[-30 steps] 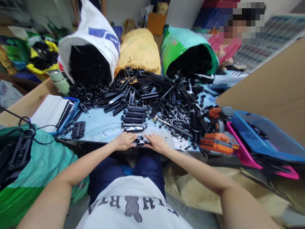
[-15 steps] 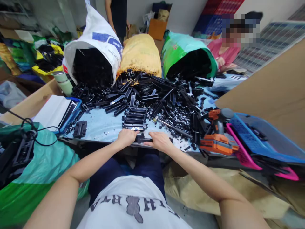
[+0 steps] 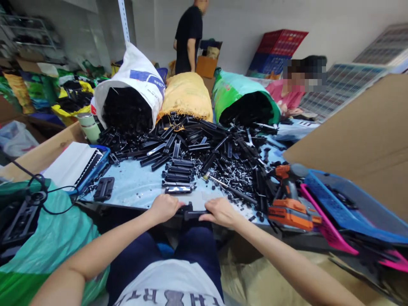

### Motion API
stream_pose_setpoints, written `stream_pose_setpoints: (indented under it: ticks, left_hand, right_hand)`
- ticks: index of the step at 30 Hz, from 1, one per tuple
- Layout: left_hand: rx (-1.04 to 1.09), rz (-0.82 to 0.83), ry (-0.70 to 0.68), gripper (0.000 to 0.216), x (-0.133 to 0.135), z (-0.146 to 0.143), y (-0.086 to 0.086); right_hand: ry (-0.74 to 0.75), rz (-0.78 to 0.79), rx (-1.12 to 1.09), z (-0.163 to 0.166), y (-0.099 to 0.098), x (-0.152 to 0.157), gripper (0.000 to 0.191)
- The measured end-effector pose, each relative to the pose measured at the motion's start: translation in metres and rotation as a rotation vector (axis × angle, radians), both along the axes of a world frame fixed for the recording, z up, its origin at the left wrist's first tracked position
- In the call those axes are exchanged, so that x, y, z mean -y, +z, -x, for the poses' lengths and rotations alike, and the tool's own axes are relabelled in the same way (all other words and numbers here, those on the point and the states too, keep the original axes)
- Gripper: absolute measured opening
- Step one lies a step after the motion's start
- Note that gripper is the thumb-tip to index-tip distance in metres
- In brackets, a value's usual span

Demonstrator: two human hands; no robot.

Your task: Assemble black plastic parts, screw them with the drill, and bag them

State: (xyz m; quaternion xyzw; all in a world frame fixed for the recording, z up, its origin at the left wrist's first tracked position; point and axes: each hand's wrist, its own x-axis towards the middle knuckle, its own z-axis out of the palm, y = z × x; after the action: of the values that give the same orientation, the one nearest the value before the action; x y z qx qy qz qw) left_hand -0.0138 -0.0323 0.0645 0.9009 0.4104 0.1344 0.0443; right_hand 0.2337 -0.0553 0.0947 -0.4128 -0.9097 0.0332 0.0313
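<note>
My left hand (image 3: 164, 208) and my right hand (image 3: 221, 212) are both closed on the ends of one long black plastic part (image 3: 190, 211) at the near edge of the light blue table (image 3: 134, 185). Just beyond my hands lies a neat stack of similar black parts (image 3: 178, 175). Behind that spreads a big loose heap of black plastic parts (image 3: 219, 148), spilling from a white sack (image 3: 134, 83), a yellow sack (image 3: 188, 93) and a green sack (image 3: 239, 91).
An orange cordless drill (image 3: 288, 199) lies right of my hands, beside blue and pink baskets (image 3: 334, 199). A brown cardboard sheet (image 3: 357, 131) stands at right. A notebook in a blue tray (image 3: 75, 163) and a flat black piece (image 3: 103, 188) sit at left. Two other people are beyond the sacks.
The view has tilted upward, showing more of the room and a standing person. My hands have stayed closed on the black part at the table's near edge.
</note>
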Motion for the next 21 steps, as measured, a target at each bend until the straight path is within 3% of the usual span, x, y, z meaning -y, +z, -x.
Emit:
stream_pose_setpoints:
  ticks: [3, 5, 8, 10, 11, 14, 16, 18, 21]
  left_hand:
    - [0.278, 0.054, -0.274, 0.067, 0.021, 0.008, 0.018]
    - [0.507, 0.143, -0.395, 0.073, 0.043, 0.005, 0.025]
    - [0.700, 0.191, -0.371, 0.083, 0.078, -0.013, 0.018]
    - [0.781, 0.111, -0.238, 0.091, 0.094, -0.030, 0.005]
    - [0.808, 0.047, -0.178, 0.095, 0.098, -0.038, -0.002]
    - [0.751, -0.154, -0.137, 0.097, 0.087, -0.051, -0.021]
    - [0.590, -0.278, -0.172, 0.089, 0.063, -0.048, -0.030]
    - [0.407, -0.372, -0.178, 0.081, 0.032, -0.036, -0.039]
    - [0.192, -0.419, -0.206, 0.066, -0.008, -0.015, -0.055]
  right_hand:
    - [0.138, 0.089, -0.249, -0.013, 0.001, 0.023, 0.076]
    - [0.223, 0.167, -0.478, -0.004, -0.010, 0.038, 0.079]
    - [0.272, 0.187, -0.758, 0.035, -0.044, 0.054, 0.076]
    - [0.136, 0.031, -0.818, 0.069, -0.068, 0.055, 0.070]
    - [-0.011, -0.078, -0.822, 0.084, -0.076, 0.053, 0.065]
    - [-0.378, -0.320, -0.849, 0.099, -0.081, 0.031, 0.049]
    - [-0.412, -0.384, -0.854, 0.075, -0.069, 0.010, 0.039]
    - [-0.445, -0.464, -0.749, 0.021, -0.052, -0.011, 0.037]
    - [-0.812, -0.669, -0.543, -0.088, -0.025, -0.028, 0.047]
